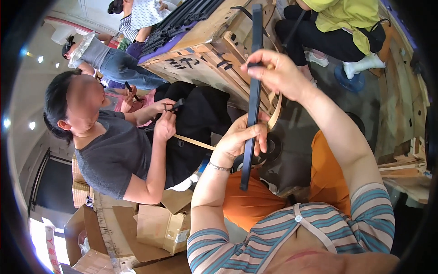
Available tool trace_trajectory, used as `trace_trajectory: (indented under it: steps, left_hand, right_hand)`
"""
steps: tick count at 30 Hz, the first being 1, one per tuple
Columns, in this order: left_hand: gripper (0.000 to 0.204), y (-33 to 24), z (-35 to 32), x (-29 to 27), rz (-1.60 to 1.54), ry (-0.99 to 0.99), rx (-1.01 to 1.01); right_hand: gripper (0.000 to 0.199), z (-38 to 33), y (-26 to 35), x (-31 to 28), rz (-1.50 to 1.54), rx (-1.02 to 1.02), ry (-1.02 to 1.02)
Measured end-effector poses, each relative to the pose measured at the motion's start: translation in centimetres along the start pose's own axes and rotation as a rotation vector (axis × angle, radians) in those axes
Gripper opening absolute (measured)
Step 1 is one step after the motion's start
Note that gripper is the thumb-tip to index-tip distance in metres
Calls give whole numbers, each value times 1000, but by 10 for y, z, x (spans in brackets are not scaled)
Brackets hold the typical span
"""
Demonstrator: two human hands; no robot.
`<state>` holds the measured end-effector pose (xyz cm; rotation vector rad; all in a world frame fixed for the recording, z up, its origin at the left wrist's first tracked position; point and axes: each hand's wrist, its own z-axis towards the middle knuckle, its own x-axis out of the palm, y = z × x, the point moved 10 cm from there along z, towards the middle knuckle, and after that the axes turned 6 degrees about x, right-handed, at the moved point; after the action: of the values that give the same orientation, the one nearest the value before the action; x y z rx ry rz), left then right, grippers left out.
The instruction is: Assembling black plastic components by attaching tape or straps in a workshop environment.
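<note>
Wooden crate (187, 64) stands beyond the held black bar (254, 98)

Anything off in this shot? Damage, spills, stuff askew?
Nothing odd on the black bar in the wearer's left hand; it looks straight. Only the cardboard boxes at lower left stand out: jumbled at odd angles, flaps splayed open. No spill visible.

Black strips (182, 20) on purple sheet (150, 55) atop crate (212, 31)

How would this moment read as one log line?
Left hand: holds long straight black bar | Right hand: on bar's upper half | Flat tan strip: right of bar, near both hands
</note>
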<state>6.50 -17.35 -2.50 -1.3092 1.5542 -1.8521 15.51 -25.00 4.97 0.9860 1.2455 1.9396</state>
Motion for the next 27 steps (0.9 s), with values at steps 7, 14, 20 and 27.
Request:
trace_trajectory:
  steps: [7, 14, 20, 27]
  left_hand:
    - [30, 12, -22, -30, 35, -98, -29]
    - [39, -38, -23, -45, 86, -210, 207]
    - [33, -52, -27, -41, 43, -242, 261]
    - [33, -51, -29, -38, 96, -240, 247]
  right_hand:
    - [24, 7, 16, -77, 37, -121, -143]
    - [22, -20, 4, 16, -337, 82, 41]
    - [17, -22, -17, 63, -263, 86, 217]
    - [25, -22, -18, 65, -272, 107, 322]
